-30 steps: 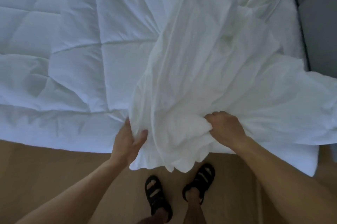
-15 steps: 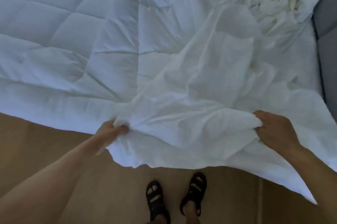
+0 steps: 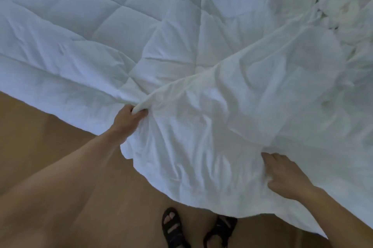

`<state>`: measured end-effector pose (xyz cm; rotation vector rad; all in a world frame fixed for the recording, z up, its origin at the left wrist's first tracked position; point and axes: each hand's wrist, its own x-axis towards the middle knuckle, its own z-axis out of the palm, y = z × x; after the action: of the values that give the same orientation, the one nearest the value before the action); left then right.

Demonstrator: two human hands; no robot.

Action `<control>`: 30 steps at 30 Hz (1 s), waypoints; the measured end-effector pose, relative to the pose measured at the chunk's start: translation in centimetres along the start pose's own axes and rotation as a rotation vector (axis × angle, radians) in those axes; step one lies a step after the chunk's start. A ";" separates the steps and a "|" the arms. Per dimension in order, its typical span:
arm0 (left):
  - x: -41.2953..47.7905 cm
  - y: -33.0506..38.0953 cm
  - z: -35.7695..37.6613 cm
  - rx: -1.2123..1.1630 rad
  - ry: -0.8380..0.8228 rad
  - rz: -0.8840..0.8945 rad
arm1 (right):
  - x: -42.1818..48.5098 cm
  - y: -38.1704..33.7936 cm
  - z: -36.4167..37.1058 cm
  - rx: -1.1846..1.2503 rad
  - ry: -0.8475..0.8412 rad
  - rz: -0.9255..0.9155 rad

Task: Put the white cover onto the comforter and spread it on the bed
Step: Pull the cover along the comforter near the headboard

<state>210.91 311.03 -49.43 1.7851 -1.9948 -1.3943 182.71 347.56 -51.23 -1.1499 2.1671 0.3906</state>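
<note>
A quilted white comforter (image 3: 84,31) lies spread over the bed, filling the left and middle of the view. The thin white cover (image 3: 252,110) lies crumpled across its right half, its near edge hanging over the bed's side toward the floor. My left hand (image 3: 127,120) grips a bunched fold of the cover at its left edge. My right hand (image 3: 286,175) rests on the cover near the hanging edge, thumb and fingers pinching into the cloth. A wadded part of the cover (image 3: 343,9) sits at the far right.
Wooden floor (image 3: 50,146) runs along the near side of the bed. My feet in black sandals (image 3: 175,227) stand just below the hanging edge of the cover.
My hands have moved apart and pulled the cover wider across the comforter. The left hand went left and away from me, the right hand came down toward the hanging edge.
</note>
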 end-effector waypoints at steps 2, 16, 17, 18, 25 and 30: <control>0.3 -0.6 0.0 -0.012 -0.016 -0.024 | 1.4 -4.6 -0.8 0.036 0.109 -0.131; 0.7 -2.6 -3.7 -0.461 -0.589 -0.283 | 9.4 -18.3 -1.5 0.001 0.367 -0.303; 0.9 -2.8 -4.0 -0.397 -0.605 -0.278 | 8.8 -17.3 -2.2 0.013 0.403 -0.353; 1.2 -2.8 -4.6 -0.338 -0.598 -0.268 | 8.0 -16.2 -2.8 0.039 0.434 -0.387; 5.2 0.7 -12.3 0.003 0.013 0.062 | 5.5 -9.6 -7.8 0.064 0.705 -0.371; 7.6 1.0 -14.0 -0.057 0.088 0.032 | 5.4 -9.5 -7.8 0.058 0.750 -0.267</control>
<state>216.76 297.06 -44.34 1.7515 -1.9110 -1.3254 185.15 334.60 -48.66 -1.7176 2.5499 -0.2718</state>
